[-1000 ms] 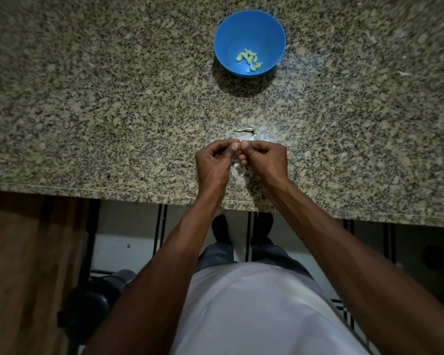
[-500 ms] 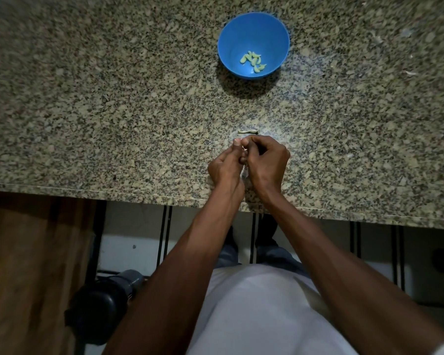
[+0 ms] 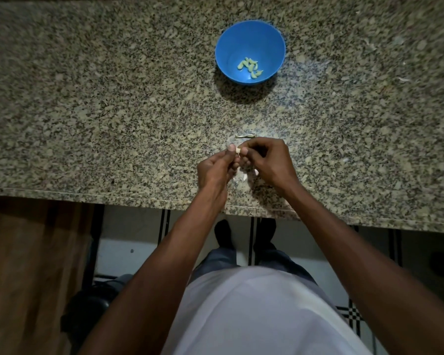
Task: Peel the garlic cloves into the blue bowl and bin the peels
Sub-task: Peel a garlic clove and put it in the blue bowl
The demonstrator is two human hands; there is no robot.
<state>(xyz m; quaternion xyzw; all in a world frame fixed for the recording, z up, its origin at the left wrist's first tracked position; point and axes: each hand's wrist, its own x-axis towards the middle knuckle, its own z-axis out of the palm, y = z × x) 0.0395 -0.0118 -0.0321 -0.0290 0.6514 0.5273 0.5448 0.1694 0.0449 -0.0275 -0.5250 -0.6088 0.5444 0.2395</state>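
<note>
A blue bowl (image 3: 227,47) stands on the granite counter (image 3: 113,111) and holds several pale peeled cloves (image 3: 250,67). Nearer to me, my left hand (image 3: 214,167) and my right hand (image 3: 268,160) meet fingertip to fingertip above the counter, both pinching a small garlic clove (image 3: 238,150); only its pale tip shows between the fingers. A thin stem-like scrap (image 3: 245,136) lies just beyond my right hand. Pale peels (image 3: 241,177) lie on the counter under my hands.
The counter's front edge (image 3: 113,194) runs just below my wrists. Small light scraps (image 3: 404,79) dot the counter at the far right. A dark round object (image 3: 92,306) sits on the floor at lower left, next to a brown wooden panel (image 3: 28,265).
My hands have spread slightly apart at the fingertips, and the clove's pale tip now shows between them. The bowl and the scrap have not moved.
</note>
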